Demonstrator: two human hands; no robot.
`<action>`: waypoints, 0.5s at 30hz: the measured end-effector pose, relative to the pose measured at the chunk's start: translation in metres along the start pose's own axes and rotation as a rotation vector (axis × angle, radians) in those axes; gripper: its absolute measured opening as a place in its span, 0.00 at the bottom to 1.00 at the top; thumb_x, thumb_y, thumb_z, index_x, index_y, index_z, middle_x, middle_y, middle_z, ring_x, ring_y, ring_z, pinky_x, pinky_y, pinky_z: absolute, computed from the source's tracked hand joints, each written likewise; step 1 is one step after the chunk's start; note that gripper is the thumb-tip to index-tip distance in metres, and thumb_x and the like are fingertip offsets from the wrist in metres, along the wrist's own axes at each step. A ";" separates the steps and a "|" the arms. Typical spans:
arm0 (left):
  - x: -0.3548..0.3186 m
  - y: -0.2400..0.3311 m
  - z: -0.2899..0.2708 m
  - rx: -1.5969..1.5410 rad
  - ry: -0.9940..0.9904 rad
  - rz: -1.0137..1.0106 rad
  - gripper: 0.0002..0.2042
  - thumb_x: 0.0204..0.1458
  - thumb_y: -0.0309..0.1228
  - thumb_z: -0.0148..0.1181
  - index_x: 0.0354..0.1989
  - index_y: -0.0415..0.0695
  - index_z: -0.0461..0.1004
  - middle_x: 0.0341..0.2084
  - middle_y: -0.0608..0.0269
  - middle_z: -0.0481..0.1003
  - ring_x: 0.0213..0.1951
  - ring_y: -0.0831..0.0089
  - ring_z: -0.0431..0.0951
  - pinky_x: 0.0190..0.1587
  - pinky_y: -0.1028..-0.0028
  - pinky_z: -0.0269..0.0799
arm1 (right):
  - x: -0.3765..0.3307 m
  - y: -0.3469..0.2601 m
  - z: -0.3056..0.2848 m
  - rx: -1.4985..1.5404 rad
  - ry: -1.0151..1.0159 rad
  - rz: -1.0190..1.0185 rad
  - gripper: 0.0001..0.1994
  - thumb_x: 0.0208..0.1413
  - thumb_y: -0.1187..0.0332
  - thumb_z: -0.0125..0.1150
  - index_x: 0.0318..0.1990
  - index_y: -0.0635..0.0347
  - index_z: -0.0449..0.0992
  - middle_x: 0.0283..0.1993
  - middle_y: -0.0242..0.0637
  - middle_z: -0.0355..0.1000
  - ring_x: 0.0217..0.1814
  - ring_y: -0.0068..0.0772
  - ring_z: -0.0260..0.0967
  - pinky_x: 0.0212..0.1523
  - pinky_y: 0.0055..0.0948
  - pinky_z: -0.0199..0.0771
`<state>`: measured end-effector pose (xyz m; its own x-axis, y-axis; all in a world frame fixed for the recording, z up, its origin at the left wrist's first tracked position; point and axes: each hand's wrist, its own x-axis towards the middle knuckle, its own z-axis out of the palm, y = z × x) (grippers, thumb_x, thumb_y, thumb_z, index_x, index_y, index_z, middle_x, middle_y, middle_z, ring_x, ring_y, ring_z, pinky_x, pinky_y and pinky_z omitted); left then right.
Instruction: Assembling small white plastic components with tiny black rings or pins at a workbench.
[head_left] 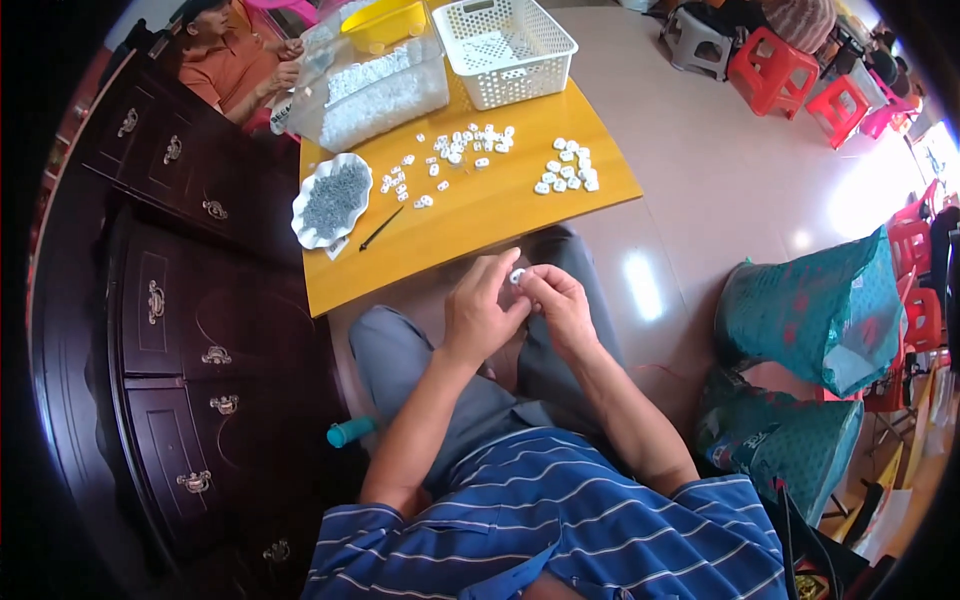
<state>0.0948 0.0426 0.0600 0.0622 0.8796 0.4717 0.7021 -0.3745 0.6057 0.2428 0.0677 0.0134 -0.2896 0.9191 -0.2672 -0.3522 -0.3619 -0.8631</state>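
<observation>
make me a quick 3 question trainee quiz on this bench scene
1. True or false: both hands hold one small white part between their fingers.
2. What fills the white scalloped dish on the yellow table? A) small grey pieces B) red beads C) water
3. Which lies nearer the dish: the thin dark tool or the white basket?

Key: 1 true. 2 A. 3 the thin dark tool.

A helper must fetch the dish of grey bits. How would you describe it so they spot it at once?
Find the yellow table. At its left edge, by the dark drawers, sits a white scalloped dish heaped with small grey bits. A thin black tool lies beside it; the nearby pieces are loose and white.
</observation>
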 end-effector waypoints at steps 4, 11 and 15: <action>-0.006 -0.004 0.010 0.024 0.019 0.009 0.20 0.46 0.22 0.71 0.51 0.40 0.79 0.38 0.56 0.80 0.34 0.64 0.83 0.37 0.70 0.80 | -0.007 -0.002 0.002 0.033 0.007 0.007 0.09 0.64 0.66 0.61 0.42 0.64 0.80 0.38 0.31 0.78 0.41 0.21 0.73 0.43 0.23 0.72; -0.010 0.000 0.010 -0.050 -0.022 -0.057 0.15 0.49 0.26 0.68 0.47 0.42 0.80 0.39 0.54 0.80 0.41 0.53 0.82 0.43 0.63 0.79 | -0.011 0.000 -0.002 0.180 0.003 0.100 0.10 0.66 0.65 0.58 0.43 0.62 0.80 0.38 0.29 0.77 0.39 0.19 0.71 0.42 0.21 0.71; -0.008 -0.003 0.007 -0.064 -0.051 -0.050 0.15 0.50 0.26 0.68 0.47 0.42 0.80 0.40 0.54 0.81 0.41 0.53 0.82 0.42 0.63 0.79 | -0.009 -0.004 0.000 0.199 -0.003 0.124 0.06 0.66 0.65 0.61 0.40 0.55 0.80 0.34 0.22 0.76 0.34 0.12 0.70 0.36 0.17 0.68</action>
<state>0.0974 0.0384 0.0496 0.0654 0.9107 0.4078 0.6583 -0.3466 0.6683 0.2472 0.0607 0.0191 -0.3445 0.8651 -0.3646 -0.4820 -0.4962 -0.7221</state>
